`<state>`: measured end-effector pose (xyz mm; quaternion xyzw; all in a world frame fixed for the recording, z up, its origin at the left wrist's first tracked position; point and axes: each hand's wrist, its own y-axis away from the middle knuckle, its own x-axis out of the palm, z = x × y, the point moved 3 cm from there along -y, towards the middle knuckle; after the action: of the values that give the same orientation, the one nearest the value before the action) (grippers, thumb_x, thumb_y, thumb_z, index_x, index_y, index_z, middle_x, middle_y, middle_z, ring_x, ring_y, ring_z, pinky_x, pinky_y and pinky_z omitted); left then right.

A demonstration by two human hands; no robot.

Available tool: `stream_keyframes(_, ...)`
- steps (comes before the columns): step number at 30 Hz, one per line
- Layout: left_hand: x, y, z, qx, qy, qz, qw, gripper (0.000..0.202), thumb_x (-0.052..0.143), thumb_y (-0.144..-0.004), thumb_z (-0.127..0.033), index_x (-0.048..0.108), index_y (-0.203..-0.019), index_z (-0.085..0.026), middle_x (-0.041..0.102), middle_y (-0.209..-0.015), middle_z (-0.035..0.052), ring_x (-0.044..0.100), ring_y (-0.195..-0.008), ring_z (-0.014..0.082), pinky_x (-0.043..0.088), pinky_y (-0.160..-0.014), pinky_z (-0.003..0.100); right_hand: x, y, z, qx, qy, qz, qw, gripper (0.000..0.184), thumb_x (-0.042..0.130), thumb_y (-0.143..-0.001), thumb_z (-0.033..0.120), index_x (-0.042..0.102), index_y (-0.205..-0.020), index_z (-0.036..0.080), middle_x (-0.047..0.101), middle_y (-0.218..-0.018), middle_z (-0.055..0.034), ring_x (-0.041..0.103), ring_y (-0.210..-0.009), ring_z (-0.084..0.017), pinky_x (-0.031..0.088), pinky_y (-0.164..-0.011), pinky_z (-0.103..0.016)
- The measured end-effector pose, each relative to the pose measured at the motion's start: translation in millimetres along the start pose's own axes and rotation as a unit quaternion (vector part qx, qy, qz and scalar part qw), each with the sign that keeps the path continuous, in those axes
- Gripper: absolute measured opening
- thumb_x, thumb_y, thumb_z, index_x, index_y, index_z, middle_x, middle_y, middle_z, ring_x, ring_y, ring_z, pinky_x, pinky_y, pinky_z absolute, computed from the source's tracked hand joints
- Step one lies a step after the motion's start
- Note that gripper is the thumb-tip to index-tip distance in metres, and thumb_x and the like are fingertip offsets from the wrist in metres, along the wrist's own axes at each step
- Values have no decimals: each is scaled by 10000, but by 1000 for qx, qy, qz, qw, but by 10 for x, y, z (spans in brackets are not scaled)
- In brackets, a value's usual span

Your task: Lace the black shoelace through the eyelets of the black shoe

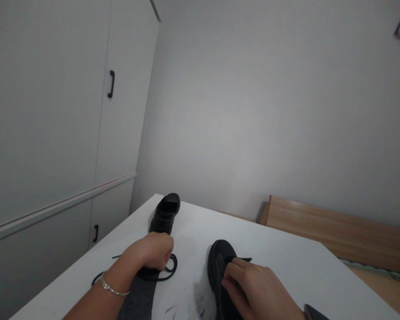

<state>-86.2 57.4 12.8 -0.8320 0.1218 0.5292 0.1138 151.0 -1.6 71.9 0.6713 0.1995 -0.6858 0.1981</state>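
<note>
Close by my right hand is a black shoe, toe pointing away from me on the white table. The bent fingers of this hand grip its upper, and a short dark strip sticks out beyond them. My left hand, with a silver bangle on its wrist, is closed over a black shoelace that loops out on both sides. Its fingertips are partly hidden. Under the left forearm lies a flat dark grey piece. Past the left hand stands a second black shoe.
The white table has dark smudges near its front. White cabinets with black handles rise at the left. A pale wall stands behind, and a wooden board lies beyond the table's right edge.
</note>
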Motion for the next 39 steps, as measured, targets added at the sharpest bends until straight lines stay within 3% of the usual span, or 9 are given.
stream_keyframes(7, -239, -40, -398, 139, 214, -100, 962, 89, 450, -899, -265, 499, -886, -191, 600, -803, 22, 569, -755, 164, 458, -699, 259, -67, -67, 18, -47, -252, -155, 954, 387, 525, -871, 155, 524, -1255, 207, 588, -1278, -124, 562, -1165, -265, 437, -987, -434)
stream_keyframes(11, -196, -25, -551, 206, 491, -67, 844, 219, 600, -917, -380, 512, -916, -179, 583, -714, -6, 563, -625, 132, 482, -602, 238, 12, -334, 108, -96, -445, -106, 884, 862, 735, -750, 228, 263, -1471, 211, 553, -1360, -141, 501, -1257, -263, 352, -1077, -478)
stream_keyframes(13, -166, -51, -532, 189, 587, -65, 784, 259, 691, -879, -377, 544, -931, -171, 587, -705, -7, 509, -514, 93, 420, -463, 178, 32, -453, 158, -108, -555, -4, 825, 772, 789, -730, 326, 395, -1377, 172, 706, -955, -63, 655, -920, -226, 483, -876, -413)
stream_keyframes(16, -185, -98, -428, 138, 700, -71, 697, 271, 784, -813, -297, 584, -930, -156, 570, -678, -17, 357, -412, 26, 233, -347, 93, -74, -506, 79, -93, -694, 63, 711, 543, 782, -768, 411, 543, -1181, 153, 536, -554, 92, 504, -483, -98, 464, -567, -259)
stream_keyframes(20, -313, -89, -277, 127, 773, -79, 617, 206, 775, -809, -222, 621, -926, -150, 491, -636, -44, 290, -409, 10, 202, -338, 60, -304, -402, -436, -66, -816, -35, 573, 343, 765, -827, 308, 617, -1083, 134, 419, -589, 110, 288, -423, -18, 286, -399, -121)
stream_keyframes(25, -413, -14, -130, 140, 835, -100, 522, 64, 589, -890, -103, 650, -905, -114, 435, -662, -34, 367, -432, 23, 282, -330, 51, -318, -200, -1326, -79, -881, -197, 423, 157, 679, -807, 54, 616, -925, 135, 415, -631, 96, 411, -430, -7, 381, -391, -46)
stream_keyframes(32, -418, -45, -2, 96, 903, -203, 367, 474, 380, -766, 128, 672, -1058, -105, 669, -964, 119, 631, -694, 103, 570, -581, 145, -45, 0, -2010, 31, -869, -379, 316, 418, 425, -753, -40, 629, -1098, 79, 695, -1009, -103, 699, -888, -93, 601, -732, -118)
stream_keyframes(36, -458, -93, 66, 89, 898, -258, 345, 399, 336, -929, 36, 696, -955, -132, 695, -932, 98, 666, -775, 125, 597, -670, 187, -7, 87, -2180, 38, -831, -471, 294, 632, 387, -603, -65, 646, -1152, 114, 634, -1300, -111, 616, -1194, -133, 610, -861, -225)
stream_keyframes(39, -529, -112, 169, 85, 873, -309, 368, 463, 269, -1046, -121, 687, -848, -140, 658, -796, 64, 637, -695, 103, 572, -627, 167, 20, 112, -2321, 53, -786, -521, 329, 621, 394, -593, -93, 669, -1088, 160, 590, -1372, -75, 608, -1202, -107, 582, -908, -223)
